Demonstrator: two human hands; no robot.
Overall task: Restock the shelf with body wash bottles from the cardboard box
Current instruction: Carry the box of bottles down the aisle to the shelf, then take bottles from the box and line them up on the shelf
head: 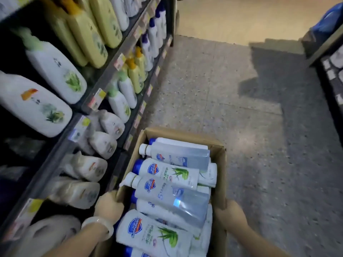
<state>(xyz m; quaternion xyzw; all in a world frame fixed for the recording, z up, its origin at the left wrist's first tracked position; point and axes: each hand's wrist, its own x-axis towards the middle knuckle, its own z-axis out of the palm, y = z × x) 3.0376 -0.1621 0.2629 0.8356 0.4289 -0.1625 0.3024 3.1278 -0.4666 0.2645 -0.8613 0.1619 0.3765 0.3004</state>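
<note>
A cardboard box [220, 160] sits low in front of me, packed with several body wash bottles lying flat. White bottles with aloe labels [167, 172] and clear bluish pump bottles [178, 156] fill it. My left hand [109, 205], with a pale bangle on the wrist, grips the box's left wall. My right hand [229, 214] grips the right wall, fingers curled over the rim. The shelf [96, 84] runs along the left, its tiers filled with white and yellow bottles.
Speckled grey floor [241, 101] stretches ahead to the right of the shelf. Another shelf unit [330, 58] stands at the far right with a blue object on top. Price tags line the shelf edges.
</note>
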